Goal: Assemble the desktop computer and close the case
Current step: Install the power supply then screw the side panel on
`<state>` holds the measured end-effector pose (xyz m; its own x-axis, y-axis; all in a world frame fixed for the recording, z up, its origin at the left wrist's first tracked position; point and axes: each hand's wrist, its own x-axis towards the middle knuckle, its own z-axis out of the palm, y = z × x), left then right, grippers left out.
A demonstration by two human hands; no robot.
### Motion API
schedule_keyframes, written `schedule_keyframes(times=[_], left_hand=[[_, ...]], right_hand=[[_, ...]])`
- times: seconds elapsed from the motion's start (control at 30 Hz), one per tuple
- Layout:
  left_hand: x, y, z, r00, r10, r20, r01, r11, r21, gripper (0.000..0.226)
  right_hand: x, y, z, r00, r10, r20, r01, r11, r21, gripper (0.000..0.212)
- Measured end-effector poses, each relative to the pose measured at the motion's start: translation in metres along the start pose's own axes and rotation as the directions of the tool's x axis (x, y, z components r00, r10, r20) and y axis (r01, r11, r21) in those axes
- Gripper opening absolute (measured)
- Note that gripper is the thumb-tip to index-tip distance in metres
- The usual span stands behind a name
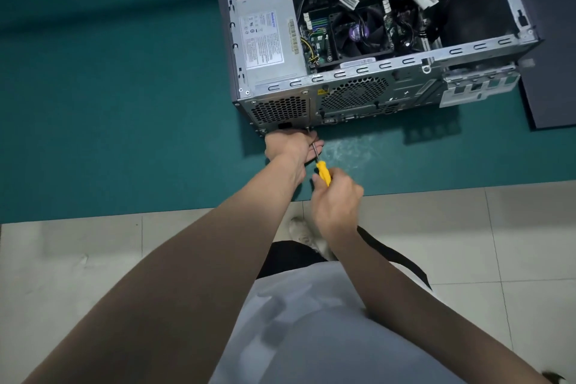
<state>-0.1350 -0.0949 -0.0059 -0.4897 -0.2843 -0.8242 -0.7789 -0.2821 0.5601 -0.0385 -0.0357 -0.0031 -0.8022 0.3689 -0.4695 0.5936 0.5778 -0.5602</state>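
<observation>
An open computer case lies on its side on a green mat, its rear panel facing me. Inside sit a grey power supply at the left and a black CPU fan with loose cables around it. My right hand grips the yellow handle of a screwdriver. The shaft points up at a screw near the bottom corner of the power supply's rear grille. My left hand is at the base of the rear panel, its fingers curled round the shaft near the tip.
A dark side panel lies flat on the mat to the right of the case. A hinged metal bracket sticks out from the rear panel at the right. The mat's front edge meets a pale tiled floor; my shoe shows below.
</observation>
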Motion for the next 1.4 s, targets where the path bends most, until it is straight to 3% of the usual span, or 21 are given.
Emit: schedule_keyframes(times=[0.1, 0.17, 0.23, 0.33, 0.4, 0.5, 0.53, 0.6, 0.63, 0.67, 0.7, 0.73, 0.77, 0.8, 0.83, 0.9, 1.1, 1.17, 1.23, 1.3, 1.4], left_hand=[[0.003, 0.0, -0.001, 0.999, -0.022, 0.04, 0.023, 1.0, -0.005, 0.013], [0.005, -0.001, 0.0, 0.999, -0.022, 0.035, 0.022, 1.0, 0.0, 0.01], [0.006, -0.002, 0.0, 1.0, -0.013, 0.016, 0.013, 1.0, 0.007, 0.007], [0.004, -0.002, -0.001, 1.0, 0.0, 0.017, 0.0, 1.0, 0.013, 0.011], [0.004, -0.002, -0.001, 1.0, 0.001, 0.017, -0.001, 1.0, 0.01, 0.011], [0.001, -0.003, 0.002, 1.0, 0.001, 0.012, 0.0, 1.0, -0.012, 0.008], [0.0, -0.004, 0.003, 1.0, 0.001, 0.006, -0.001, 1.0, -0.023, 0.01], [-0.002, -0.001, 0.002, 1.0, 0.015, -0.012, -0.015, 1.0, -0.02, 0.009], [-0.002, 0.0, 0.002, 0.999, 0.028, -0.023, -0.028, 1.0, -0.003, 0.013], [0.0, 0.001, 0.001, 0.999, 0.04, -0.03, -0.039, 0.999, 0.012, 0.015], [0.001, 0.002, 0.001, 0.998, 0.046, -0.034, -0.045, 0.999, 0.028, 0.015], [0.001, 0.002, 0.001, 0.998, 0.044, -0.035, -0.043, 0.998, 0.041, 0.013], [0.001, 0.003, 0.001, 0.999, 0.039, -0.036, -0.037, 0.998, 0.049, 0.01], [0.001, 0.003, 0.001, 0.999, 0.03, -0.035, -0.029, 0.998, 0.051, 0.009], [0.002, 0.003, 0.001, 0.999, 0.024, -0.034, -0.022, 0.998, 0.051, 0.01], [0.002, 0.001, 0.001, 1.0, 0.016, -0.025, -0.014, 0.999, 0.05, 0.012], [0.005, 0.006, -0.004, 0.997, -0.015, 0.071, 0.007, 0.993, 0.119, 0.013], [0.006, 0.007, -0.005, 0.997, -0.023, 0.074, 0.014, 0.993, 0.119, 0.01], [0.005, 0.006, -0.006, 0.996, -0.032, 0.078, 0.024, 0.994, 0.103, 0.006], [0.006, 0.006, -0.006, 0.996, -0.04, 0.078, 0.033, 0.995, 0.092, 0.014], [0.006, 0.006, -0.007, 0.998, -0.034, 0.061, 0.028, 0.996, 0.089, 0.019]], right_hand=[[0.005, 0.005, 0.001, 0.999, 0.031, 0.018, -0.033, 0.987, 0.157, 0.023], [0.009, 0.007, -0.005, 0.987, 0.117, 0.114, -0.153, 0.905, 0.397, 0.019], [0.011, 0.007, -0.008, 0.944, 0.167, 0.285, -0.316, 0.706, 0.634, 0.014], [0.01, 0.005, -0.012, 0.853, 0.117, 0.508, -0.514, 0.359, 0.779, 0.01], [0.013, 0.005, -0.017, 0.785, 0.059, 0.616, -0.614, 0.196, 0.764, 0.011], [0.019, 0.006, -0.021, 0.623, -0.061, 0.78, -0.776, -0.175, 0.606, 0.026], [0.02, 0.005, -0.02, 0.592, -0.075, 0.802, -0.789, -0.254, 0.559, 0.032], [0.018, -0.006, -0.015, 0.595, -0.03, 0.803, -0.787, -0.224, 0.575, 0.038], [0.014, -0.012, -0.013, 0.628, 0.033, 0.778, -0.769, -0.125, 0.626, 0.039], [0.01, -0.016, -0.012, 0.689, 0.125, 0.714, -0.723, 0.057, 0.688, 0.041], [0.005, -0.019, -0.013, 0.776, 0.215, 0.593, -0.628, 0.336, 0.701, 0.043], [0.0, -0.018, -0.013, 0.867, 0.247, 0.432, -0.481, 0.64, 0.599, 0.043], [-0.005, -0.014, -0.013, 0.94, 0.204, 0.272, -0.302, 0.87, 0.391, 0.042], [-0.01, -0.01, -0.013, 0.98, 0.114, 0.162, -0.141, 0.976, 0.166, 0.04], [-0.015, -0.009, -0.011, 0.994, 0.032, 0.106, -0.032, 0.999, -0.004, 0.038], [-0.019, -0.008, -0.006, 0.997, -0.041, 0.071, 0.049, 0.993, -0.111, 0.034], [-0.008, -0.001, -0.001, 0.998, 0.006, 0.063, -0.016, 0.987, 0.158, 0.036], [-0.005, 0.003, -0.002, 0.992, 0.081, 0.092, -0.104, 0.955, 0.279, 0.034], [-0.001, 0.005, -0.003, 0.965, 0.176, 0.194, -0.252, 0.828, 0.502, 0.025], [0.001, 0.005, -0.004, 0.912, 0.229, 0.34, -0.405, 0.632, 0.661, 0.014], [-0.002, 0.002, -0.004, 0.837, 0.2, 0.509, -0.544, 0.399, 0.738, 0.011]])
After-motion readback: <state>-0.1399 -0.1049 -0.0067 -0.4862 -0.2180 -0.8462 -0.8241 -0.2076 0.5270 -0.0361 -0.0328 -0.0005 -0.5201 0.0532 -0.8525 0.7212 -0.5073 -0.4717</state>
